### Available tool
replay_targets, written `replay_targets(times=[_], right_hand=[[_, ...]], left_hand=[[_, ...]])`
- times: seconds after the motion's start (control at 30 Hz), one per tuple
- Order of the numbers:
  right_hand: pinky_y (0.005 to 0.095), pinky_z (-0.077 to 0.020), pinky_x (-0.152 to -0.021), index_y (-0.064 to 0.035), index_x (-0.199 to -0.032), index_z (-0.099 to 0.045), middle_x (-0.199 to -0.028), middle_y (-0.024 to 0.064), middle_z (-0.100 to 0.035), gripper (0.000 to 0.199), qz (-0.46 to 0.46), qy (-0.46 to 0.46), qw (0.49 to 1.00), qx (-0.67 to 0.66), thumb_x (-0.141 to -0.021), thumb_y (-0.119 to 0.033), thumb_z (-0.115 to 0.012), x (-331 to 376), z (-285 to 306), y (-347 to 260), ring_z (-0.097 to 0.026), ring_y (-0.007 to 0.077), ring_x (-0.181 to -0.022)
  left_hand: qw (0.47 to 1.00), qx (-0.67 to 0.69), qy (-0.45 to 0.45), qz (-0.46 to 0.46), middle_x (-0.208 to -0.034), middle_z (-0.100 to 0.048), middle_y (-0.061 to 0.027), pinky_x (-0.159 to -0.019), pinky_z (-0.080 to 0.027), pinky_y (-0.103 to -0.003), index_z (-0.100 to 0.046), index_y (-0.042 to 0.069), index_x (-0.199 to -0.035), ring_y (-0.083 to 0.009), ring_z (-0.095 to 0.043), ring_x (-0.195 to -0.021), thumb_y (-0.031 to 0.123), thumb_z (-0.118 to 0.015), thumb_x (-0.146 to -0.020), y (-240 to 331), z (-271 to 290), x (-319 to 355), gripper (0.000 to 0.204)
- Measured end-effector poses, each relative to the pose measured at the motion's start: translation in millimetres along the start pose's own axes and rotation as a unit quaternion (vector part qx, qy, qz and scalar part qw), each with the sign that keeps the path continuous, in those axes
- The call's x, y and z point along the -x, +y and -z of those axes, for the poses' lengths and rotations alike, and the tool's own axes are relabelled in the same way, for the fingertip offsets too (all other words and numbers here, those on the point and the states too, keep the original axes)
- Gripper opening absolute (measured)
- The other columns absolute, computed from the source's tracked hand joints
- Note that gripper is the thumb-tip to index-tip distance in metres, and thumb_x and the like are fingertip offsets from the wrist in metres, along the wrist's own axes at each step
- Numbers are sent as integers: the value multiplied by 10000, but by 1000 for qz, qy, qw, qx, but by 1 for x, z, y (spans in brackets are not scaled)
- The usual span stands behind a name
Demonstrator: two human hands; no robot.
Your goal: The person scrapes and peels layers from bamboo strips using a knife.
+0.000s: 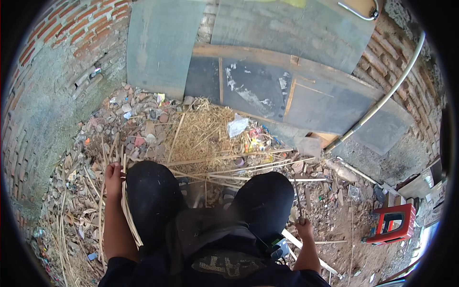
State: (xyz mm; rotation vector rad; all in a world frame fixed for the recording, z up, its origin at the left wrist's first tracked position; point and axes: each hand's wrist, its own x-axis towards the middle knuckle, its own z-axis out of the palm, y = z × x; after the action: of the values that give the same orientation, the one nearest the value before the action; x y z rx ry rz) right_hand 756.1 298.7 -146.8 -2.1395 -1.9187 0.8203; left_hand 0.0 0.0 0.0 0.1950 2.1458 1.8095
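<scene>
My left hand (114, 178) is beside my left knee, its fingers closed on thin pale bamboo strips (125, 203). These strips run down along the outer side of my left thigh. Past my right knee, my right hand (304, 228) grips a slim, dark, long tool (298, 198) that points away from me. It looks like a narrow blade, but its exact kind is too small to make out. A pale flat strip (325, 265) slants across the ground near my right forearm.
Rubble (138, 115) and a heap of straw-like shavings (203, 129) cover the ground ahead, with long bamboo slats (244, 155) lying across. Dark panels (258, 88) lean on the brick wall (52, 91). A red plastic stool (392, 224) and a long pole (382, 100) are at right.
</scene>
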Motion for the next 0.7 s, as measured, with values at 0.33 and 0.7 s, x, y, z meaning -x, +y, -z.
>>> replay_targets(times=[0.33, 0.7], right_hand=[[335, -530, -649, 23, -948, -639, -807, 85, -681, 231, 41, -72, 973, -215, -783, -58, -778, 10, 110, -137, -670, 194, -688], [360, -522, -722, 22, -1064, -659, -856, 92, -714, 376, 184, -77, 970, -141, -796, -203, -800, 35, 197, -294, -685, 191, -786]], left_hand=[[906, -4, -256, -337, -834, -609, 13, -647, -491, -245, -642, 35, -1075, -64, -562, -703, 131, -639, -995, 141, -142, 63, 125], [745, -98, -351, -558, -939, -675, -94, -765, -532, -340, -649, 20, -1097, -200, -669, -825, 177, -697, -937, 226, -218, 113, 229]])
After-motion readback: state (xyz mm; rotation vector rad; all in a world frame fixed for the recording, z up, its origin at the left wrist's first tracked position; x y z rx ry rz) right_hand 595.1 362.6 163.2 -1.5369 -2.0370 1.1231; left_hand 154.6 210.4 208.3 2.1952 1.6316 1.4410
